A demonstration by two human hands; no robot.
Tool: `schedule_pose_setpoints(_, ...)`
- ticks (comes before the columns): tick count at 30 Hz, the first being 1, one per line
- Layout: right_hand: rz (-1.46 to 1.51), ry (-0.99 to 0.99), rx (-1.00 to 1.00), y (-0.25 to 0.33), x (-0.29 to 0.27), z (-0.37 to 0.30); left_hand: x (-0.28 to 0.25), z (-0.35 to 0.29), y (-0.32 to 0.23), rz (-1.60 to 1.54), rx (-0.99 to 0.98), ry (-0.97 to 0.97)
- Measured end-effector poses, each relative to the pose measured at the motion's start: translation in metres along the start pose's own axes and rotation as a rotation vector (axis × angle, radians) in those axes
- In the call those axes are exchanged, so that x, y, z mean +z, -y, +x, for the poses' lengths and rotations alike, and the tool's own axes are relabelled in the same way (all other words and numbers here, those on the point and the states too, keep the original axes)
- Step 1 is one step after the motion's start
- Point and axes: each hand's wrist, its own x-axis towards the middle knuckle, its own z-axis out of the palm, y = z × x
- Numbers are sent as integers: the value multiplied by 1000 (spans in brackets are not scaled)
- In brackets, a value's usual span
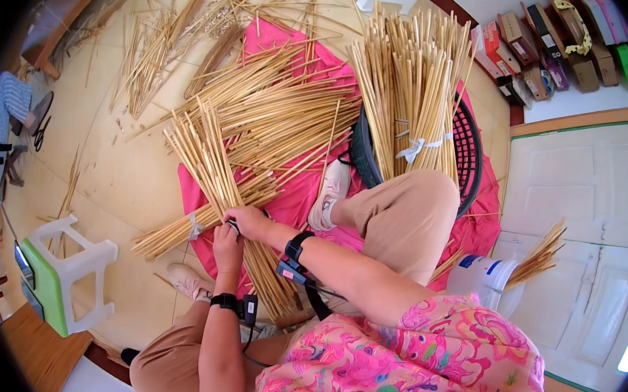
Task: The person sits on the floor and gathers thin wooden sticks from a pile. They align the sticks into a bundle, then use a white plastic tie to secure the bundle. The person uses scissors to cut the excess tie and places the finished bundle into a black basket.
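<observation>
A bundle of straw-coloured stalks slants across in front of me, its lower end near my lap. My left hand and my right hand meet at the middle of this bundle, with fingers closed and pressed together on top of it. Something small and dark shows between them; what they pinch is hidden. Beneath, another bundle lies crosswise, bound by a white tie. Beyond my hands, many loose stalks are spread on a pink cloth.
A dark basket at the right holds upright stalks bound with a white strip. A white bucket with more stalks stands by my right side. At left are a green-topped stool and a wooden bench. Stalk scraps litter the floor.
</observation>
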Motion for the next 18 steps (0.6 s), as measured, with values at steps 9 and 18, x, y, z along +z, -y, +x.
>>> schedule_pose_setpoints(9,84,-60,199,4,4,0,10,0,9,-41,-251,-4)
schedule_pose_setpoints(18,275,13,194,-4,-5,5,1,-6,18,55,-291,26)
